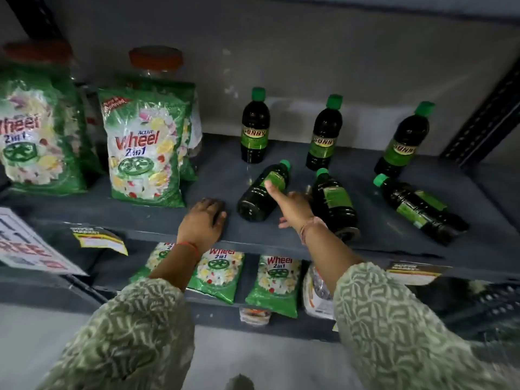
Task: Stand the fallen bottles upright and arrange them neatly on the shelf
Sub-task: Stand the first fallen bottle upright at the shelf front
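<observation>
Three dark bottles with green caps and "Sunny" labels stand upright at the back of the grey shelf (222, 170): one on the left (254, 128), one in the middle (323, 136), one on the right (402, 142). In front of them three more lie on their sides: a left one (256, 201), a middle one (337, 204) and a right one (422, 211). My right hand (294, 208) reaches in between the left and middle fallen bottles, fingers spread, thumb touching the left one's label. My left hand (205, 222) rests flat on the shelf's front, holding nothing.
Green Wheel detergent packs (143, 153) stand on the shelf's left side, with orange-lidded jars (156, 59) behind them. More packs (216, 274) lie on the shelf below. Price tags (98, 240) hang from the front edge. A perforated metal post (484, 116) bounds the right side.
</observation>
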`<state>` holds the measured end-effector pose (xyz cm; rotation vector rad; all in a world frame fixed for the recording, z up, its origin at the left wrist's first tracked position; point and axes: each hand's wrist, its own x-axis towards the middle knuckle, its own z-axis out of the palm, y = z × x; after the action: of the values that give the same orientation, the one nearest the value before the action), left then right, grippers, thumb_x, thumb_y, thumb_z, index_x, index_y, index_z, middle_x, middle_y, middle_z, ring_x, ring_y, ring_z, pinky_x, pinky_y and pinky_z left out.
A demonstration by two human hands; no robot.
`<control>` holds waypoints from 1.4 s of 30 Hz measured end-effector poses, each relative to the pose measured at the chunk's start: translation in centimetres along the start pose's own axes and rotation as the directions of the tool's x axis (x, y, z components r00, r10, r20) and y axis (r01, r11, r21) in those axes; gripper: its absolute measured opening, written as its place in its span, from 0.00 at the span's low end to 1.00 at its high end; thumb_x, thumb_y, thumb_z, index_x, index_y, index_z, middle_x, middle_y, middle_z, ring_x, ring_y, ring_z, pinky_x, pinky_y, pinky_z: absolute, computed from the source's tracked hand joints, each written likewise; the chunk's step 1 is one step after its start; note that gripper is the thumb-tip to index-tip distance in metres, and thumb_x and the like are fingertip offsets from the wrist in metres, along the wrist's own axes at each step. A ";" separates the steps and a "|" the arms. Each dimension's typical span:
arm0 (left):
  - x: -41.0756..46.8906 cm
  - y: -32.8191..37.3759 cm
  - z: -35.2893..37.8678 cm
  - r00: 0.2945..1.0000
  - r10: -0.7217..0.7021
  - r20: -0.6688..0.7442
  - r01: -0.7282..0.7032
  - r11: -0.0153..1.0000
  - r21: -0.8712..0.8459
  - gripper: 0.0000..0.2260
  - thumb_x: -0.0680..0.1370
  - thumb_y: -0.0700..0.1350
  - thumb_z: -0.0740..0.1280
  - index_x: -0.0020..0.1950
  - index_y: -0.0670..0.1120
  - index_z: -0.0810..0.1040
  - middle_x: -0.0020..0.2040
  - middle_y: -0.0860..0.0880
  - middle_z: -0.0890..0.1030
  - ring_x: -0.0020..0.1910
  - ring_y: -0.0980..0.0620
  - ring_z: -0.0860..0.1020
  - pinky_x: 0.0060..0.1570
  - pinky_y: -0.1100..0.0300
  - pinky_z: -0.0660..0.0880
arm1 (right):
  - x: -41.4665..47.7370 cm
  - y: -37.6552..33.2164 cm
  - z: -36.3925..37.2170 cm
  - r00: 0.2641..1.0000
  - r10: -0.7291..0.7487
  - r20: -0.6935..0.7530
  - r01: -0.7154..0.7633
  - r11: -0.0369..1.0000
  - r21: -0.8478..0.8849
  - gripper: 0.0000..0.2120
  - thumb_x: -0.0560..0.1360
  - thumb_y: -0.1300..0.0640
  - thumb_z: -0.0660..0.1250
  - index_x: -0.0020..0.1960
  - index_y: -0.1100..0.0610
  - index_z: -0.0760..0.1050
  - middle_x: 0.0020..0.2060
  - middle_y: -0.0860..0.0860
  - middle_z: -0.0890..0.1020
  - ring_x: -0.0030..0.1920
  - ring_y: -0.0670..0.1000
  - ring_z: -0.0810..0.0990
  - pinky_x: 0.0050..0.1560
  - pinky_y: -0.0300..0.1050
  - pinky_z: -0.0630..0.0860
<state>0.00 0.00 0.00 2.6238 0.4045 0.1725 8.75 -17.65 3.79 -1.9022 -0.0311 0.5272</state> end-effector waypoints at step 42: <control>2.0 -0.5 1.8 0.989 0.091 0.119 -0.106 0.987 0.120 0.23 0.80 0.48 0.51 0.74 0.41 0.53 0.77 0.43 0.56 0.76 0.47 0.52 0.75 0.55 0.47 | 3.3 3.1 3.5 0.826 -0.454 -0.334 0.388 0.888 -0.247 0.53 0.57 0.48 0.78 0.73 0.57 0.52 0.67 0.58 0.65 0.68 0.56 0.62 0.69 0.51 0.60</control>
<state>2.15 0.29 -1.71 2.7638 0.2541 0.0306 9.77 -14.94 -1.17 -2.0536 -0.2448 -0.1631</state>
